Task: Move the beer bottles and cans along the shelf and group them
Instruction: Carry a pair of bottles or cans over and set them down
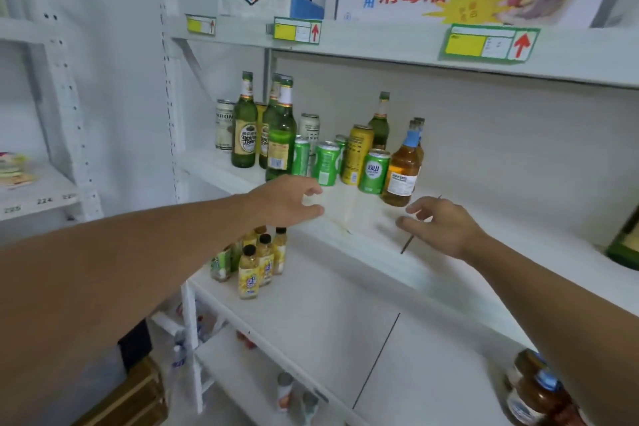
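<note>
White shelf (363,218) carried beer bottles (281,135) and cans (373,171) clustered; left hand (287,200) and right hand (446,228) hovered before cluster, each grip spread, empty.

I saw green bottles (246,128), green cans (374,171) and an amber bottle (401,169) clustered on the white shelf (449,252). My left hand (287,199) and right hand (446,226) hovered empty, fingers spread, just before them.

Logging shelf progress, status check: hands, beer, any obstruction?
Left hand and right hand open, empty, at shelf edge. Beer bottles and cans clustered left. Nothing blocking.
</note>
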The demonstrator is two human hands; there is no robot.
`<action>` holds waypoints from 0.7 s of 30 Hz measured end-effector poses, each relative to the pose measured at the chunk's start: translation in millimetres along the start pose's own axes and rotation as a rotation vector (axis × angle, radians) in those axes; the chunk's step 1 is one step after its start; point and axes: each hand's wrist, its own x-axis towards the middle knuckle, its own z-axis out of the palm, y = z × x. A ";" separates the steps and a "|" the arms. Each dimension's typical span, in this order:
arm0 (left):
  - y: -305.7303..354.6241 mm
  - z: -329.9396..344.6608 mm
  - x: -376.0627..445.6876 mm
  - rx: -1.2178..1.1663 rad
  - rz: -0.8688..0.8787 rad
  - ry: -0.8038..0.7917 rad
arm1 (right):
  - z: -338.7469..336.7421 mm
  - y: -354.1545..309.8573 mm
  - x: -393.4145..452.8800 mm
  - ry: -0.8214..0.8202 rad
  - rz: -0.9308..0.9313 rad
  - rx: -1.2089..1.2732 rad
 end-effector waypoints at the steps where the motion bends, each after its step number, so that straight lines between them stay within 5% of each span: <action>1: -6.2 -0.5 1.2 -0.006 -0.001 0.003 | 5.1 -8.2 5.1 0.001 -0.010 -0.002; 5: -23.6 0.6 10.4 -0.097 -0.034 0.054 | 20.7 -23.9 30.5 0.026 -0.016 -0.017; 12: -40.1 1.4 45.8 -0.233 -0.233 0.408 | 26.4 -2.7 75.3 0.143 0.100 0.242; 21: -62.0 8.1 104.3 -0.393 -0.375 0.668 | 36.5 17.3 133.1 0.364 0.164 0.453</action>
